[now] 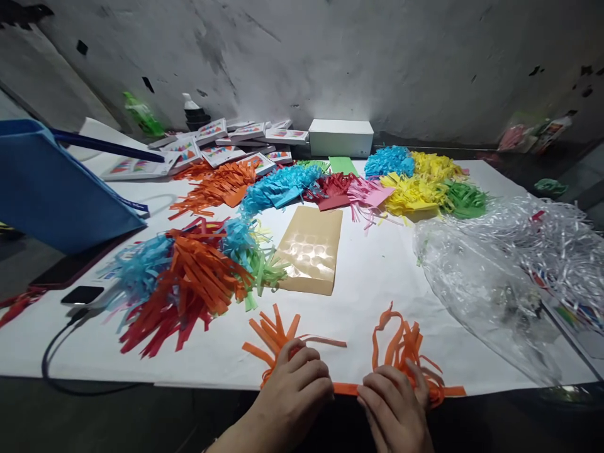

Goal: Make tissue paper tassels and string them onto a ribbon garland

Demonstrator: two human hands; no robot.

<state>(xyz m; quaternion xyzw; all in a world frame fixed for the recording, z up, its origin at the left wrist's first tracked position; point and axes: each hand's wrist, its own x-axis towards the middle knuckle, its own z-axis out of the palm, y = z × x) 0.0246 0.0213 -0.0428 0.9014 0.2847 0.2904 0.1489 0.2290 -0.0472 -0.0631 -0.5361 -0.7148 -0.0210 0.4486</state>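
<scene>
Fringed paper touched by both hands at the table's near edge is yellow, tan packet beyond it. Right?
Wrong colour: the head view shows orange fringed paper touched by the left hand and right hand, not yellow. The tan packet lies beyond, as stated.

Orange fringed paper (345,389) lies splayed along the table edge (212,376).

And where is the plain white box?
In the head view, the white box stands at the far edge of the table, near the wall, right of the printed boxes.
</scene>
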